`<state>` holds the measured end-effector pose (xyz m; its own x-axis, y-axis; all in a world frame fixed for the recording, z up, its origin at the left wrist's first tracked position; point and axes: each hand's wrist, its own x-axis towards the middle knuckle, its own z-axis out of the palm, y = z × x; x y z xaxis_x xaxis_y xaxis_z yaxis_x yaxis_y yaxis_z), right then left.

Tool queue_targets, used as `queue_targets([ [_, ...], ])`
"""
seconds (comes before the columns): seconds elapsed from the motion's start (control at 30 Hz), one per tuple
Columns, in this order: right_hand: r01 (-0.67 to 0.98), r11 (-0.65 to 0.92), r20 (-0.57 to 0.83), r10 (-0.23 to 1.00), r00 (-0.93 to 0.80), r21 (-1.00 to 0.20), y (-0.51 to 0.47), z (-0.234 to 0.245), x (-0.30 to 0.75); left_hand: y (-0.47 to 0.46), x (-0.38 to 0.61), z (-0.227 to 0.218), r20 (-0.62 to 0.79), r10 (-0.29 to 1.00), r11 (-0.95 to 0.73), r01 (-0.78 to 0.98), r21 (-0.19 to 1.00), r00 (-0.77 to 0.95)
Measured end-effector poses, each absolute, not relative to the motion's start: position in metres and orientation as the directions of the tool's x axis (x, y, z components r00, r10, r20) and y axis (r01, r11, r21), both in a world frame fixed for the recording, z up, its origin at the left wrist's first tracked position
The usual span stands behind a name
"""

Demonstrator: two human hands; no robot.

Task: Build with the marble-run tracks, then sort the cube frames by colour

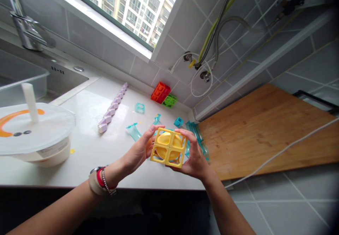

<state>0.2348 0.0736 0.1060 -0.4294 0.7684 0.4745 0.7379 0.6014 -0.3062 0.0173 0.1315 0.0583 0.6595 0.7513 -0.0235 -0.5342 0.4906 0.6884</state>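
Both hands hold a yellow plastic cage block with a yellow ball inside, just above the front of the white counter. My left hand grips its left side, thumb on top. My right hand wraps around its right side, fingers curled over the top edge. Teal transparent track pieces lie on the counter right behind the hands, partly hidden by them.
A lilac zigzag strip lies mid-counter. Red block and green block sit by the tiled wall. A lidded white bowl stands left, the sink behind it. A wooden board with a white cable lies right.
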Motion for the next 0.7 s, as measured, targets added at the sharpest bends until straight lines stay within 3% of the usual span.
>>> queue_targets([
  [0.2, 0.755, 0.602, 0.493, 0.755, -0.433, -0.260, 0.076, 0.102, 0.241, 0.134, 0.019, 0.054, 0.045, 0.746, 0.361, -0.460, 0.811, 0.664],
  [0.6, 0.764, 0.601, 0.475, 0.757, -0.449, -0.236, 0.075, 0.096, 0.237, 0.139, 0.021, 0.045, 0.046, 0.746, 0.329, -0.428, 0.842, 0.664],
  [0.7, 0.780, 0.572, 0.397, 0.797, -0.456, -0.253, 0.069, 0.100, 0.236, 0.141, 0.022, 0.041, 0.050, 0.755, 0.306, -0.418, 0.856, 0.654],
])
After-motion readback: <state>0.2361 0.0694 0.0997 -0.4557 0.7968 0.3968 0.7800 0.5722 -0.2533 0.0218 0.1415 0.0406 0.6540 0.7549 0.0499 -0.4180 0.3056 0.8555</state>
